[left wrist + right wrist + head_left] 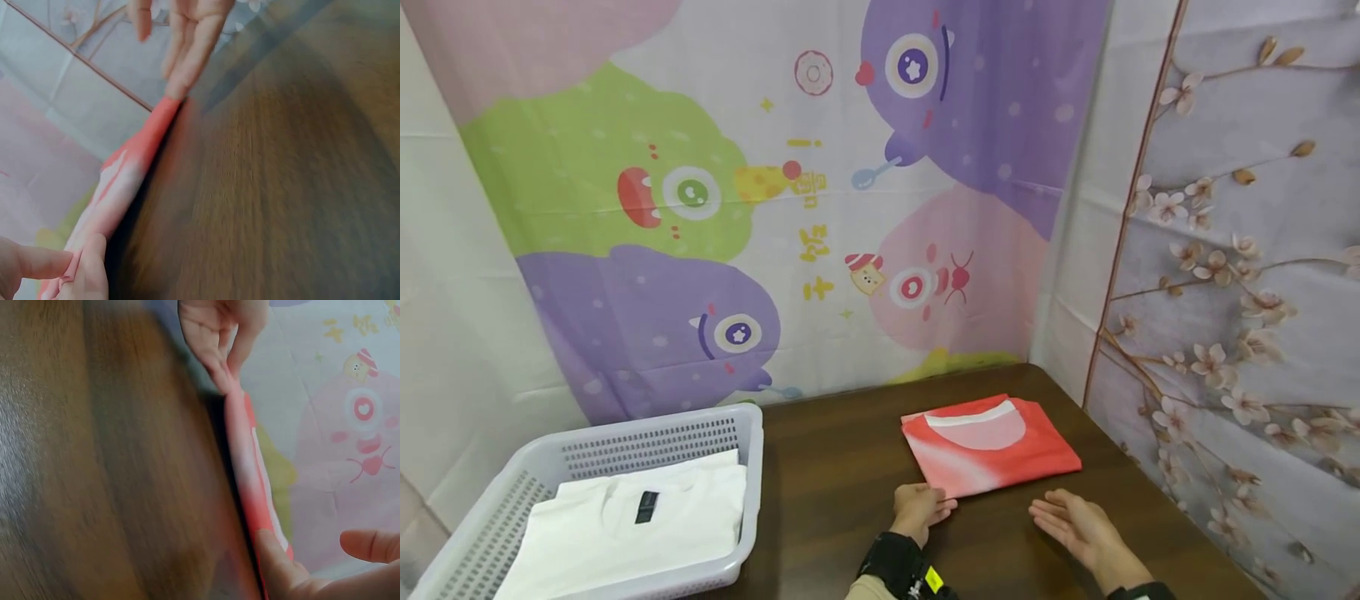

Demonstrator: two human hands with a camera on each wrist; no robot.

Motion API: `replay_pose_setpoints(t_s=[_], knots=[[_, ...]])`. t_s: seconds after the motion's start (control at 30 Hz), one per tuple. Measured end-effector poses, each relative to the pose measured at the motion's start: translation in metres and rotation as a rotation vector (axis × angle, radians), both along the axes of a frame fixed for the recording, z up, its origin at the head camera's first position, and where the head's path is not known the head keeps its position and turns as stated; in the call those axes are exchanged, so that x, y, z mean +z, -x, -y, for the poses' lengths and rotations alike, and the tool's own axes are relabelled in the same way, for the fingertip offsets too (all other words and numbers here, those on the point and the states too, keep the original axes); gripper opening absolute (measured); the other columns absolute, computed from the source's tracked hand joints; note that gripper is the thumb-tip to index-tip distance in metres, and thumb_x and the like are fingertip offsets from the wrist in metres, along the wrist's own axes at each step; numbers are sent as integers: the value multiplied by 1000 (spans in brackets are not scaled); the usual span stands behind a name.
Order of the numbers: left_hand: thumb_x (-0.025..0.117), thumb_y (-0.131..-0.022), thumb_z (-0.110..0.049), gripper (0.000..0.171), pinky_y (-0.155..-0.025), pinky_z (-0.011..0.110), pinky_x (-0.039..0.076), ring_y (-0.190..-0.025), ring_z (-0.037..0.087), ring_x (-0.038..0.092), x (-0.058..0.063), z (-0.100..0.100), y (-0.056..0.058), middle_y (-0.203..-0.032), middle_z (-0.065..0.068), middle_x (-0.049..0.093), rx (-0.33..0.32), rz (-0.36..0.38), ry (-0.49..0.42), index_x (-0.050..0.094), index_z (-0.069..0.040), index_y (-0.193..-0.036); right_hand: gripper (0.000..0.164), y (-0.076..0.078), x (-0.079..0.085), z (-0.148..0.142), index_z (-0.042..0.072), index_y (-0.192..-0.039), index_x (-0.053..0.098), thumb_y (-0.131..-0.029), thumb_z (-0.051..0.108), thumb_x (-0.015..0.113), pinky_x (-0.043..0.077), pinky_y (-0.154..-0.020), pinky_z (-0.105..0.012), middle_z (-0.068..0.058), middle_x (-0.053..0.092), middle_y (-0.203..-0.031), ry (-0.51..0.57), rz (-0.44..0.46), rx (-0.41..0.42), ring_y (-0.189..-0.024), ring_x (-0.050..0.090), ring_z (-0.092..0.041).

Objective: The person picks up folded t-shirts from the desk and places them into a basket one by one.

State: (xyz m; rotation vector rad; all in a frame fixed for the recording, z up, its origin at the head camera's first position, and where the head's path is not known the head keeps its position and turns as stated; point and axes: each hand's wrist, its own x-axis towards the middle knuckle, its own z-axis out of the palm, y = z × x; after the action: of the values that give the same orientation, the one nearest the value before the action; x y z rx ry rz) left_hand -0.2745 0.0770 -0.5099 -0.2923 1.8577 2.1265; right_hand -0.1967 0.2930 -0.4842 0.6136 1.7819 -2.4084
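A folded red and pink shirt [992, 446] with a white neckline lies on the brown table [827, 467]. My left hand [917, 510] pinches its near left corner between thumb and fingers, seen closely in the left wrist view. To the right, my right hand [1081, 533] is held by the shirt's near edge with fingers extended. In the right wrist view its thumb stands away from the fingers, which overlap the shirt's edge [250, 481]; whether they touch it I cannot tell.
On the left stands a grey plastic basket [752, 492] with folded white shirts [692, 517] in it, one showing a dark label. A cartoon-printed curtain [820, 350] hangs behind the table, and a flowered curtain [1225, 250] hangs along the right side.
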Motion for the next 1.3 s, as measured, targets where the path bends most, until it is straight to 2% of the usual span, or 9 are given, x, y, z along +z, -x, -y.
replay_pose_setpoints(t_s=[0.2, 0.3, 0.37, 0.5, 0.67, 0.77, 0.9, 1.1, 1.3], knots=[[61, -87, 1, 41, -64, 21, 58, -71, 12, 72, 7, 23, -11, -95, 25, 73, -45, -12, -11, 50, 20, -121, 62, 3, -5, 4, -22, -140, 13, -97, 12, 42, 55, -94, -37, -30, 60, -111, 132, 41, -33, -86, 66, -18], [62, -87, -1, 46, -66, 22, 58, -73, 11, 73, 10, 35, -16, -96, 24, 74, -69, -25, -12, 47, 21, -125, 62, 5, -5, 6, -22, -142, 10, -98, 11, 38, 47, -105, -41, -48, 30, -139, 199, 57, -40, -87, 66, -21], [61, -88, -2, 48, -68, 23, 59, -74, 11, 73, 13, 46, -19, -97, 24, 74, -83, -32, -13, 44, 22, -126, 65, 7, -4, 8, -22, -144, 2, -99, 12, 35, 36, -114, -43, -43, 6, -152, 231, 65, -29, -93, 65, -25], [59, -89, -3, 50, -69, 22, 58, -73, 8, 72, 15, 70, -27, -91, 18, 75, -112, -25, -3, 42, 22, -129, 70, 11, -8, 7, -20, -144, -10, -99, 11, 34, 27, -119, -41, -36, -4, -156, 255, 97, -34, -97, 63, -28], [58, -89, -4, 52, -68, 21, 57, -72, 7, 71, 14, 97, -37, -86, 9, 75, -138, -3, 46, 41, 22, -130, 68, 18, -25, -7, -23, -143, 9, -94, 8, 46, 49, -104, -39, -43, 34, -140, 188, 111, -91, -91, 63, -26], [57, -89, -4, 47, -69, 23, 58, -72, 8, 70, 11, 106, -38, -88, 10, 74, -147, 3, 94, 46, 22, -126, 46, 20, -32, -17, -19, -127, 46, -91, 8, 55, 58, -87, -36, -24, 66, -101, 139, 107, -94, -79, 66, -19], [60, -88, -7, 45, -76, 32, 60, -78, 13, 68, 4, 108, -36, -99, 24, 67, -101, -54, 170, 50, 23, -120, 18, 22, -29, -13, -5, -102, 61, -87, 6, 61, 60, -77, -33, -1, 66, -72, 91, 128, -118, -71, 67, -14], [66, -79, 1, 39, -66, 29, 58, -69, 13, 64, -5, 105, -33, -88, 21, 69, 40, -113, 238, 58, 20, -112, 41, 22, -18, 3, -20, -120, 43, -83, -10, 58, 60, -69, -29, -1, 61, -67, 34, 119, -165, -65, 65, -13], [65, -77, 4, 38, -64, 28, 58, -68, 13, 65, -4, 116, -43, -87, 19, 70, -26, -128, 266, 58, 20, -110, 43, 13, -17, 14, -26, -121, 45, -80, -15, 54, 59, -63, -25, 0, 61, -66, -64, 102, -144, -60, 64, -10]])
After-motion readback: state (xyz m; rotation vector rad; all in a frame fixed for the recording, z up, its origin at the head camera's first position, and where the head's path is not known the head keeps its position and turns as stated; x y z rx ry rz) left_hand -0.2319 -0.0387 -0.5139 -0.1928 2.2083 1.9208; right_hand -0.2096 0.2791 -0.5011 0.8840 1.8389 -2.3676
